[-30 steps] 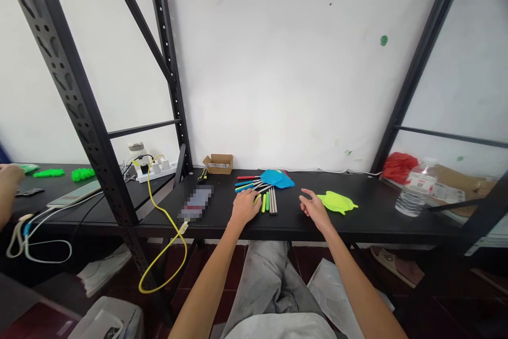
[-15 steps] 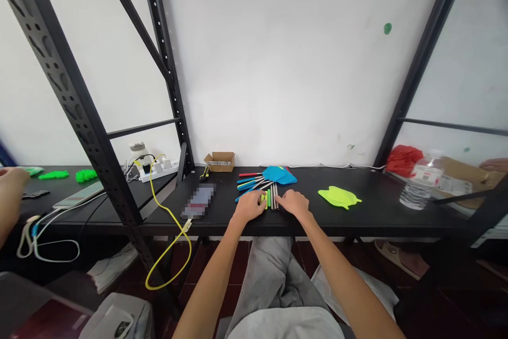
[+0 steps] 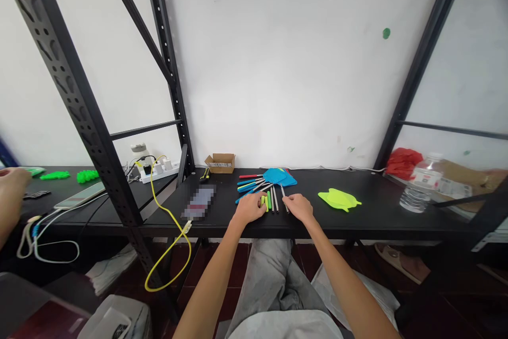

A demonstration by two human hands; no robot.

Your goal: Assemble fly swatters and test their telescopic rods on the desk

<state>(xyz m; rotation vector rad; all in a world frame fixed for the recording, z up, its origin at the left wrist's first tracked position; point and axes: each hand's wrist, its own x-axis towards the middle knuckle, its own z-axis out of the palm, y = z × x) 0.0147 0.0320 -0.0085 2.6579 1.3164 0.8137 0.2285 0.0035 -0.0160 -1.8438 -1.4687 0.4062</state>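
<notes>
We work on the black desk (image 3: 381, 207). Near its back edge, we see the blue-headed sticks (image 3: 281, 176) fanned in a loose pile, handles toward the left edge. Toward the right edge, we note the yellow-green leaf-shaped piece (image 3: 340, 199), lying flat and apart from the sticks. Our left hand (image 3: 249, 208) rests near the front edge, fingers curled at the yellow-green tubes (image 3: 263, 201); we cannot tell whether they grip. Our right hand (image 3: 299, 207) has thumb and fingers pinched together on one metal rod (image 3: 282, 191), set aslant near the front edge. Between the hands, we find the other metal rods (image 3: 275, 201) and, just beside them, a slim green tube (image 3: 269, 201). We judge rolling the main risk: a sideways nudge from either hand could scatter the loose rods toward the front edge. A careless lift could also disturb the pile, since the pinched rod's far end lies close to it
</notes>
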